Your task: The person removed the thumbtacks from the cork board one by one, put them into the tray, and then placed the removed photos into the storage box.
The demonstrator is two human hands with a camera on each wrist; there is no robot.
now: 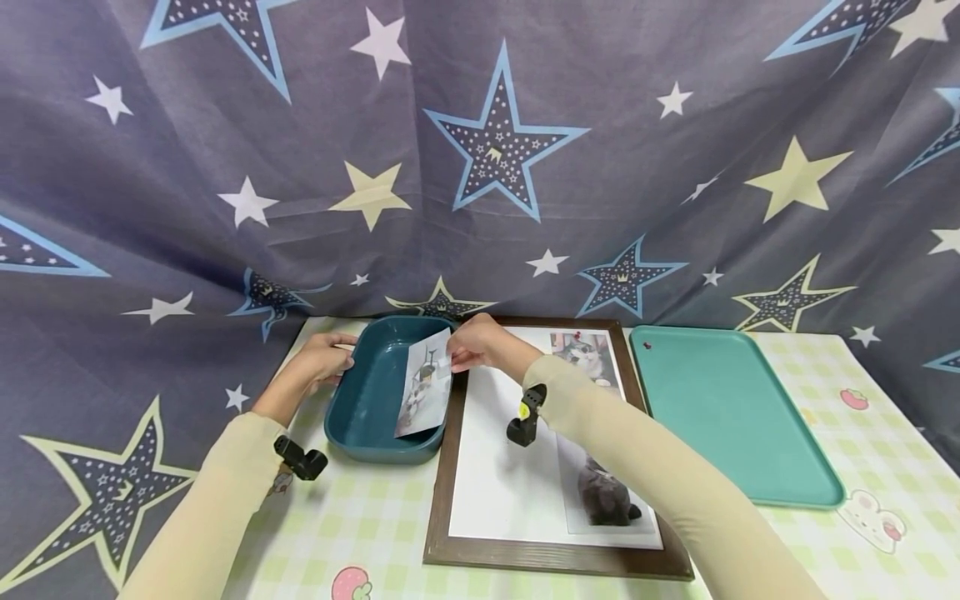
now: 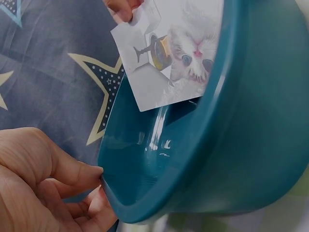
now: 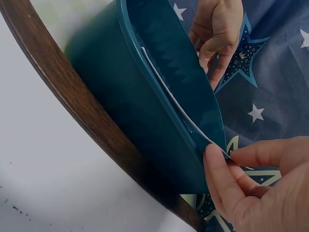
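Observation:
My left hand [image 1: 321, 365] pinches the left rim of a dark teal basin [image 1: 367, 400], thumb and fingers on its edge in the left wrist view. At the basin's right side, my right hand [image 1: 480, 343] pinches the upper right corner of a cat photo [image 1: 424, 390]. That photo tilts inside the basin, its lower end near the front wall. Seen edge-on from the right wrist, the photo is a thin white curve along the inner wall. Beneath my right forearm lies a brown-framed white board [image 1: 502, 483] bearing a cat photo [image 1: 585, 354] at the top and another cat picture [image 1: 606, 492] lower down.
Right of the board lies a flat green tray [image 1: 742, 417] with a small red pin [image 1: 647, 345] near its upper left corner. A red pin [image 1: 577, 335] sits on the upper photo. A checked cloth [image 1: 375, 517] covers the table, and a star-patterned curtain [image 1: 480, 250] hangs behind.

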